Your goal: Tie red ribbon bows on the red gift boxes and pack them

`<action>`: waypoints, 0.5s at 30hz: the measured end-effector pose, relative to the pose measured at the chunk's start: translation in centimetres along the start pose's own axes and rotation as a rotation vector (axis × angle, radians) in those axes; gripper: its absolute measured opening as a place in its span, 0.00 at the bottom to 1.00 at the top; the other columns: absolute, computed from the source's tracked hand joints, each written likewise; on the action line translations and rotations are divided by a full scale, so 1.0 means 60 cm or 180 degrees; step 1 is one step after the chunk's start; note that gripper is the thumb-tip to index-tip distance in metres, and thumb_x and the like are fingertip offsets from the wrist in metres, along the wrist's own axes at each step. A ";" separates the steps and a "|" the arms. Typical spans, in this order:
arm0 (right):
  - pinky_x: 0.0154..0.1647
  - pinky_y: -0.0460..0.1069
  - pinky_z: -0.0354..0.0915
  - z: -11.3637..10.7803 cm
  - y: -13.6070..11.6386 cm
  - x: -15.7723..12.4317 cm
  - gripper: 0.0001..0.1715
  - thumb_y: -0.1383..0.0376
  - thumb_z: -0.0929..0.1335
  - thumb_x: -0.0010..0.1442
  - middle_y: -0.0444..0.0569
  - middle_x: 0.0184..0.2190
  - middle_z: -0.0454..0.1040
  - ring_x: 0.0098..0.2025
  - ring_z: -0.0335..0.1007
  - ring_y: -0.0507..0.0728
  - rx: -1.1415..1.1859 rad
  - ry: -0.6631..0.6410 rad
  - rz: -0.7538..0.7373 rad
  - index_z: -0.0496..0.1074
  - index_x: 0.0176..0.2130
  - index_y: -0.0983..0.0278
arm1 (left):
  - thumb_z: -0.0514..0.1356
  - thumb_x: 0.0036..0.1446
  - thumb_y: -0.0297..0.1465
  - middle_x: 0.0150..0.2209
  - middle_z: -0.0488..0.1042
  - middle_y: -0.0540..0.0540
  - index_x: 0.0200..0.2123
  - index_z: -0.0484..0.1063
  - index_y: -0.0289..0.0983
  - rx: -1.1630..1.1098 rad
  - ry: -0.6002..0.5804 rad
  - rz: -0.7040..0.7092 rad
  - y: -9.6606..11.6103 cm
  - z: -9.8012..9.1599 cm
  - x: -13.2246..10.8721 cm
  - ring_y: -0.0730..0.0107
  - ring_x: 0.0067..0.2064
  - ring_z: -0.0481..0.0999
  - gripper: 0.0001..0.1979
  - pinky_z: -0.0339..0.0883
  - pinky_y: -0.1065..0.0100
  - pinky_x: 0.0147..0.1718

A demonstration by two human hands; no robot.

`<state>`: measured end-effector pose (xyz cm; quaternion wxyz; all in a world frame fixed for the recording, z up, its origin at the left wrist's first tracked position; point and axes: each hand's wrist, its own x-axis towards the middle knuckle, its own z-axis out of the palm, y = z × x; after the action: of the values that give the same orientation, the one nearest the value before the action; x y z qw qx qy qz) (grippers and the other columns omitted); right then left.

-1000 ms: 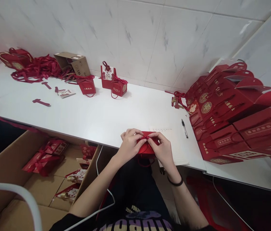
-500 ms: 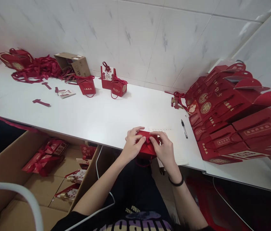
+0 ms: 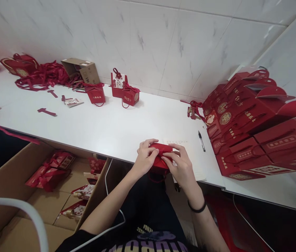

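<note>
A small red gift box point(image 3: 160, 165) is held at the table's front edge, above my lap. My left hand point(image 3: 147, 154) grips its left side, with the thumb pressed on the top near the middle. My right hand point(image 3: 180, 162) is at the right side, its thumb and forefinger closed near the middle of the top and the other fingers curled over the far edge. What looks like a red ribbon fold lies between the fingertips, mostly hidden by them. A dark red cord loop hangs below the box.
Lined paper point(image 3: 190, 154) lies under my right hand, beside a pen point(image 3: 201, 140). Red gift boxes point(image 3: 245, 122) are stacked on the right. Two ribboned boxes point(image 3: 130, 96) point(image 3: 95, 94) stand near the wall. Ribbons point(image 3: 50, 74) pile at back left. A cardboard carton point(image 3: 11, 164) stands below left.
My right hand has shifted slightly right, and its fingers have lifted and moved a little at the top of the box. My left hand keeps its hold.
</note>
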<state>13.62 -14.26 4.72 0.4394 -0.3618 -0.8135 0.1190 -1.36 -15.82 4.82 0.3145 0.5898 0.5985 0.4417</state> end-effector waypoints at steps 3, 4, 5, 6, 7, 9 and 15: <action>0.44 0.59 0.71 0.000 0.002 0.003 0.11 0.68 0.63 0.62 0.54 0.43 0.67 0.47 0.66 0.61 0.0024 -0.0069 -0.0081 0.74 0.34 0.60 | 0.49 0.58 0.28 0.51 0.69 0.49 0.21 0.71 0.38 0.0039 -0.0010 0.0017 -0.002 -0.002 0.001 0.60 0.54 0.62 0.16 0.57 0.50 0.55; 0.44 0.59 0.70 0.000 0.003 0.003 0.11 0.68 0.63 0.62 0.53 0.42 0.67 0.46 0.66 0.60 0.0026 -0.0084 -0.0117 0.74 0.34 0.60 | 0.49 0.58 0.28 0.51 0.69 0.49 0.21 0.71 0.38 0.0041 -0.0012 0.0021 -0.002 -0.002 0.001 0.60 0.54 0.62 0.17 0.57 0.50 0.55; 0.45 0.59 0.70 -0.001 0.003 0.004 0.11 0.69 0.62 0.62 0.53 0.40 0.68 0.45 0.67 0.60 0.0023 -0.0102 -0.0153 0.74 0.35 0.60 | 0.49 0.58 0.28 0.51 0.69 0.49 0.21 0.71 0.38 0.0041 -0.0014 0.0023 -0.003 -0.003 0.000 0.60 0.54 0.62 0.17 0.56 0.51 0.55; 0.46 0.59 0.70 -0.002 0.004 0.004 0.11 0.69 0.62 0.62 0.53 0.39 0.68 0.44 0.67 0.59 0.0013 -0.0129 -0.0190 0.74 0.35 0.61 | 0.49 0.58 0.28 0.51 0.70 0.49 0.22 0.71 0.38 0.0037 -0.0012 0.0022 -0.002 -0.003 0.000 0.60 0.54 0.62 0.16 0.56 0.51 0.55; 0.47 0.59 0.69 -0.003 0.004 0.004 0.11 0.69 0.62 0.62 0.52 0.38 0.68 0.44 0.67 0.59 -0.0007 -0.0156 -0.0232 0.73 0.35 0.61 | 0.49 0.58 0.28 0.51 0.70 0.49 0.22 0.72 0.38 0.0029 -0.0004 0.0025 -0.002 -0.003 0.000 0.61 0.54 0.62 0.16 0.56 0.52 0.56; 0.48 0.58 0.69 -0.007 0.006 0.005 0.11 0.70 0.62 0.63 0.52 0.37 0.67 0.44 0.67 0.59 -0.0050 -0.0215 -0.0306 0.73 0.36 0.61 | 0.49 0.59 0.28 0.50 0.70 0.49 0.24 0.73 0.39 0.0024 0.0039 0.0053 -0.001 -0.004 -0.001 0.61 0.54 0.62 0.15 0.56 0.52 0.55; 0.42 0.55 0.72 -0.021 0.018 0.003 0.13 0.68 0.59 0.64 0.54 0.42 0.66 0.43 0.68 0.58 -0.0115 -0.0309 -0.0264 0.72 0.37 0.61 | 0.49 0.59 0.27 0.48 0.71 0.48 0.26 0.73 0.39 0.0286 0.0234 0.0180 -0.004 -0.014 -0.004 0.61 0.53 0.63 0.16 0.56 0.53 0.53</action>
<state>15.07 -13.51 5.02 0.3973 -0.3295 -0.8502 0.1034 -2.20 -16.16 4.91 0.2530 0.6033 0.6119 0.4444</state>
